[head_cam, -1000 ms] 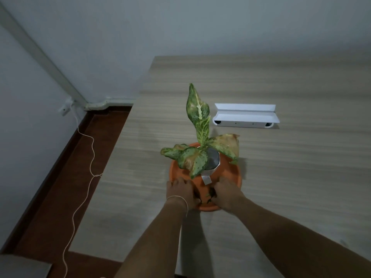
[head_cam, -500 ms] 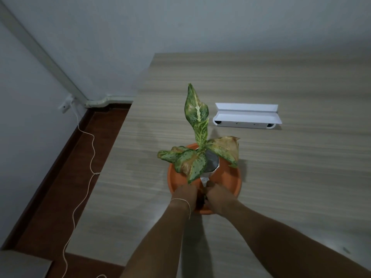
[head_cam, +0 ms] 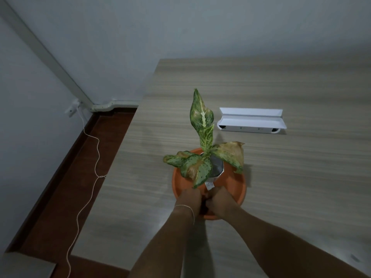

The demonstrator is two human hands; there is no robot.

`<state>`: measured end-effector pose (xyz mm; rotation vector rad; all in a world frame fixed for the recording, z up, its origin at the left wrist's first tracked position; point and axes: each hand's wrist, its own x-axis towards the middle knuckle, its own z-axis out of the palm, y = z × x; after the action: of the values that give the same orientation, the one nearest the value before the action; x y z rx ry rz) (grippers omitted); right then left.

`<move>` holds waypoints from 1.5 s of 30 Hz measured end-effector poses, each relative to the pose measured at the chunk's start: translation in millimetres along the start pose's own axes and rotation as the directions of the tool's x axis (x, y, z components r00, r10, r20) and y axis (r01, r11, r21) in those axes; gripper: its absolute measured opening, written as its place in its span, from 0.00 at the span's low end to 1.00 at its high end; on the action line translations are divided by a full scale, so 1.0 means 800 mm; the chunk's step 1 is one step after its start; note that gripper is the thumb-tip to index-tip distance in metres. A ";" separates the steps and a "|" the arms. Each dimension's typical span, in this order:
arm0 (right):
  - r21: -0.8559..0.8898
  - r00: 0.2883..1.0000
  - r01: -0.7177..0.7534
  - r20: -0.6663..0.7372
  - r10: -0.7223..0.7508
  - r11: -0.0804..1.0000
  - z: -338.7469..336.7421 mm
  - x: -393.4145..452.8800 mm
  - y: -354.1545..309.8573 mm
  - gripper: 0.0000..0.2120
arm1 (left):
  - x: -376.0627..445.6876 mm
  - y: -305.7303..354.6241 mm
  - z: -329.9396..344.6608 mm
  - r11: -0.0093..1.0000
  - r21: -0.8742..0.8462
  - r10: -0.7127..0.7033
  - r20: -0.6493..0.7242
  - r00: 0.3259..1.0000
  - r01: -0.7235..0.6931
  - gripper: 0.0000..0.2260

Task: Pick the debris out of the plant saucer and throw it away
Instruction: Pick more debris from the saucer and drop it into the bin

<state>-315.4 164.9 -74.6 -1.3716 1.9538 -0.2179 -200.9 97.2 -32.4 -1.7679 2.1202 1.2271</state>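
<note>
Both hands, left (head_cam: 189, 199) and right (head_cam: 219, 201), met over the saucer's (head_cam: 234, 185) near rim on the bench (head_cam: 281, 187); each grip's state could not be told.

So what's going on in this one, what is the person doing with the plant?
A person has both hands in the near side of a round orange plastic saucer that holds a speckled green potted plant on a pale wood-grain table. The left hand and right hand are close together over something dark in the saucer, apparently picking at debris. Whether either hand grips anything is hidden. A white folded box lies behind.
</note>
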 end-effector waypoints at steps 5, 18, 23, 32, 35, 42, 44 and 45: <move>0.063 0.993 -0.056 -0.103 0.062 0.996 -0.019 0.002 -0.002 0.08 | 0.007 -0.026 0.009 0.996 -0.089 -0.007 -0.106 0.994 -0.003 0.10; 0.369 0.954 0.079 -0.298 0.038 0.926 0.002 -0.010 -0.060 0.05 | -0.055 -0.046 -0.065 0.985 0.156 0.108 -0.192 0.975 -0.079 0.12; 0.225 0.981 0.074 -0.194 -0.029 0.972 0.015 -0.030 -0.112 0.10 | -0.091 -0.094 -0.093 0.992 0.118 0.072 -0.267 0.961 -0.042 0.08; 0.173 0.967 0.253 -0.085 -0.241 0.952 0.088 -0.070 -0.232 0.08 | -0.184 -0.243 -0.124 0.989 0.000 -0.136 -0.364 0.921 0.146 0.06; 0.099 0.945 0.325 0.005 -0.327 0.940 0.131 -0.090 -0.271 0.06 | -0.228 -0.292 -0.129 0.978 -0.045 -0.204 -0.366 0.908 0.202 0.07; 0.051 0.861 0.468 0.200 -0.468 0.882 0.234 -0.145 -0.329 0.04 | -0.324 -0.385 -0.105 0.913 -0.256 -0.397 -0.367 0.842 0.318 0.09; 0.032 0.841 0.485 0.258 -0.476 0.874 0.254 -0.157 -0.334 0.03 | -0.343 -0.404 -0.088 0.874 -0.335 -0.459 -0.334 0.823 0.351 0.08; 0.023 0.834 0.489 0.280 -0.475 0.872 0.263 -0.162 -0.335 0.03 | -0.349 -0.412 -0.079 0.856 -0.369 -0.482 -0.314 0.818 0.362 0.08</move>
<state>42.0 220.1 -28.1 -1.8108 1.3629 -0.1986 196.4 275.4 1.7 -2.6437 1.5944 1.1725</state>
